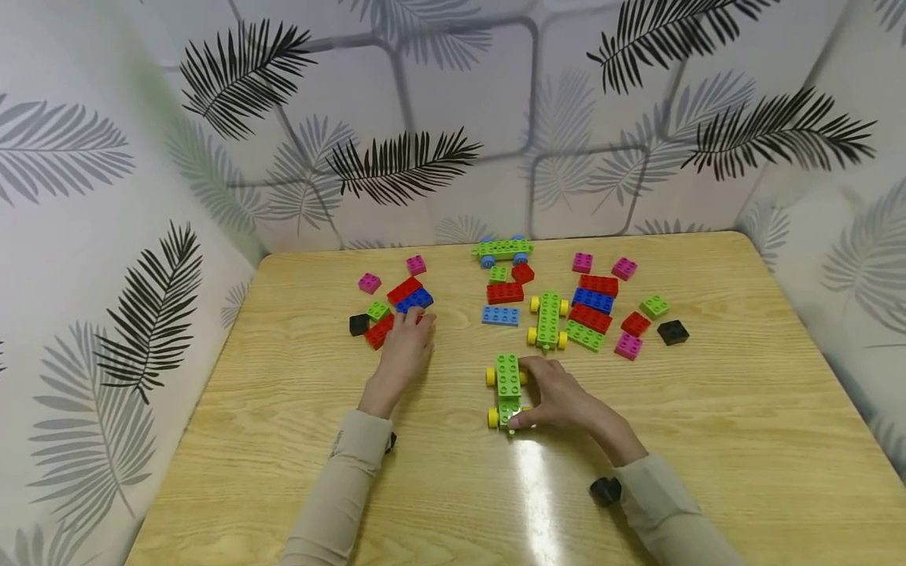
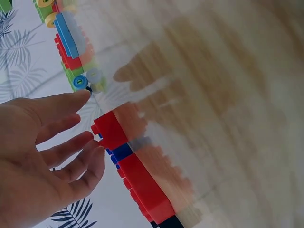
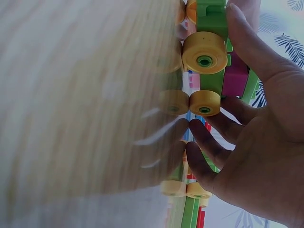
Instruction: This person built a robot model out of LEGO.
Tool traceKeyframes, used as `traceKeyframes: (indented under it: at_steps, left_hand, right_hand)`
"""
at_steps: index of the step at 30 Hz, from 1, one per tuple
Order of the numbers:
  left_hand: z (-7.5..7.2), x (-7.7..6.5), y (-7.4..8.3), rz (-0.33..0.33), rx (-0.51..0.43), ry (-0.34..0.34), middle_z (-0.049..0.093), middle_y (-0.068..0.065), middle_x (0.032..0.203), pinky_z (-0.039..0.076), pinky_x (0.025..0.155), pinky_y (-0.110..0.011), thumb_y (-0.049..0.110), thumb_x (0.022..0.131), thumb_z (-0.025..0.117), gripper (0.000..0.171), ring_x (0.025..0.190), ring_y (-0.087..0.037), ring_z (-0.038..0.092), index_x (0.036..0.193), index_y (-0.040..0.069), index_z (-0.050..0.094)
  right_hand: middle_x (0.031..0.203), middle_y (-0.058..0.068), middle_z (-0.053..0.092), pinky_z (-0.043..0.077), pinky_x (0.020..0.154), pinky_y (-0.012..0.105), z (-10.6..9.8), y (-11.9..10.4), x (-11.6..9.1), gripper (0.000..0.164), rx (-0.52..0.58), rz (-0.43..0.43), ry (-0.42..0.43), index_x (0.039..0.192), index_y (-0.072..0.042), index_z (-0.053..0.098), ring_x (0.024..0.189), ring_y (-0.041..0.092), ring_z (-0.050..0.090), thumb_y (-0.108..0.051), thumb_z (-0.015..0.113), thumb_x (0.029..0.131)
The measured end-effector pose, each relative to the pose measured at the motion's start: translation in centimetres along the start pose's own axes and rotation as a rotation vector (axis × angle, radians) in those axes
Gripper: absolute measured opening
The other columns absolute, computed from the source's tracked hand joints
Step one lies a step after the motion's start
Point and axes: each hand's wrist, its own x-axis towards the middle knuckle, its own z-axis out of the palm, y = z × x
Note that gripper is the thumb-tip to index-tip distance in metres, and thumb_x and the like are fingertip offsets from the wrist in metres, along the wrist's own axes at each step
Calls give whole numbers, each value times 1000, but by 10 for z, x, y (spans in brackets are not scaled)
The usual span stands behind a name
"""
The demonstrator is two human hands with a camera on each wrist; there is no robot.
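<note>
In the head view, my right hand [image 1: 562,397] grips a green toy car [image 1: 508,376] with yellow wheels, its thumb at the near end and fingers toward the far end. The right wrist view shows a pink brick [image 3: 235,80] between the car's base and the green brick on top. My left hand [image 1: 406,346] reaches over the left cluster of building bricks with relaxed fingers. Its fingertips are right at the studs of a red brick [image 2: 110,130], beside a blue brick [image 2: 122,152] and a longer red brick [image 2: 145,187].
A second green car base [image 1: 548,318] with yellow wheels stands beyond the right hand; one with blue wheels [image 1: 502,250] is at the back edge. Between them lie a light blue brick [image 1: 500,316] and a red brick [image 1: 505,293]. More bricks, including a black one [image 1: 672,332], lie at the right.
</note>
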Motion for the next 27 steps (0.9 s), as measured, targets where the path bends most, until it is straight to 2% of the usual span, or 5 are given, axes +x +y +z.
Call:
traceKeyframes:
  at_steps: [5, 9, 14, 21, 27]
  left_hand:
    - [-1, 1, 1, 1, -16, 10, 57, -16, 118, 50, 77, -43, 3, 88, 67, 38, 104, -33, 49, 126, 4, 62]
    - [-1, 0, 2, -8, -11, 17, 57, -16, 115, 49, 80, -41, 3, 89, 67, 32, 102, -33, 49, 121, 3, 65]
    - [-1, -4, 7, -17, -20, -25, 54, -15, 115, 50, 83, -39, 1, 88, 68, 27, 102, -32, 48, 115, 1, 66]
    - [-1, -6, 14, -13, -74, -60, 54, -16, 121, 50, 89, -41, 0, 83, 74, 40, 109, -32, 50, 121, 1, 63]
    - [1, -7, 14, -19, -40, -112, 59, -17, 118, 47, 93, -39, -2, 84, 71, 39, 108, -32, 50, 121, -2, 62]
  right_hand:
    - [137, 17, 48, 33, 104, 54, -2, -1, -1, 95, 1, -1, 2, 136, -1, 42, 123, 37, 39, -47, 86, 66]
    - [136, 17, 48, 33, 103, 54, -2, -2, -1, 94, -3, -9, 7, 136, 0, 43, 122, 38, 40, -47, 86, 66]
    - [135, 17, 49, 34, 102, 54, -2, -2, -1, 93, -8, -12, 7, 135, -1, 43, 121, 37, 41, -48, 86, 67]
    - [135, 16, 49, 34, 103, 54, -2, -2, -1, 92, 1, -15, 15, 135, -2, 44, 122, 37, 40, -47, 86, 66]
    - [136, 15, 48, 35, 102, 54, -2, -2, -1, 94, 2, -13, 6, 136, -2, 43, 121, 36, 41, -48, 85, 66]
